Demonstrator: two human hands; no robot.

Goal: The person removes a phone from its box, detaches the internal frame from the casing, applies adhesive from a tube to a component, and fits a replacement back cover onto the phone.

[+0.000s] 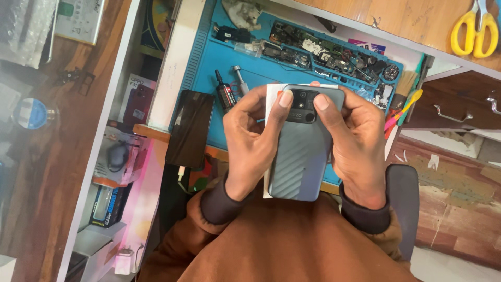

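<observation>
A grey-blue smartphone (300, 156) with a ribbed back and a black camera block is held face down in both my hands above the blue work mat (209, 68). My left hand (250, 141) grips its left edge, thumb pressed on the camera block. My right hand (355, 146) grips the right edge, thumb also on the camera block. A white sheet shows under the phone's left side.
A dark phone (190, 128) lies on the mat's left edge. A small black bottle (226, 94) and a metal tool (240, 79) stand near it. Small parts fill the mat's tray (323, 49). Yellow scissors (475, 28) hang top right; a colourful brush (404, 107) lies right.
</observation>
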